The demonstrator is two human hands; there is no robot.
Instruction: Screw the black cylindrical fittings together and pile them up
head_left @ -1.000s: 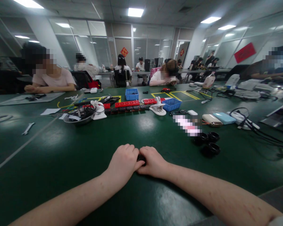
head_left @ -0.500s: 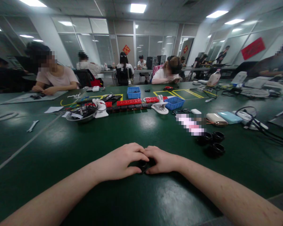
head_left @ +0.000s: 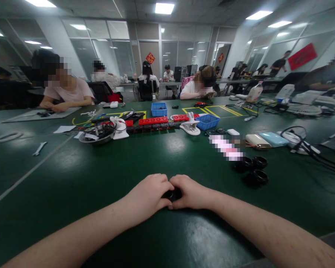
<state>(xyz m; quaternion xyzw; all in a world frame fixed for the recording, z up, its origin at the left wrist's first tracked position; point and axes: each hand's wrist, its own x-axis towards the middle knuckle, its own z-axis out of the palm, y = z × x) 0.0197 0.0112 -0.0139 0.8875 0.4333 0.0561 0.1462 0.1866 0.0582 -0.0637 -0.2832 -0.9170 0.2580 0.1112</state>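
Between my two hands, low over the green table [head_left: 128,163], is a small black round part [head_left: 171,194], mostly covered by my fingers. My left hand [head_left: 152,191] curls round its left side, thumb in front and fingers behind. From the right, my right hand [head_left: 188,191] grips the same part, and the fingertips of both hands meet. Off to the right, several black ring-shaped parts [head_left: 259,178] stand grouped on the table; whether they match the held one I cannot tell.
Across the table run red power strips [head_left: 153,121], with a metal bowl of cables [head_left: 97,139], a white clip stand [head_left: 190,126] and blue baskets [head_left: 208,122] near them. A wrench [head_left: 39,149] lies left. Power banks [head_left: 258,141] lie right. Other people sit beyond.
My hands have drawn closer round the black part, and the fingers and thumbs now meet. The view has shifted slightly. A person in the far right background has moved.
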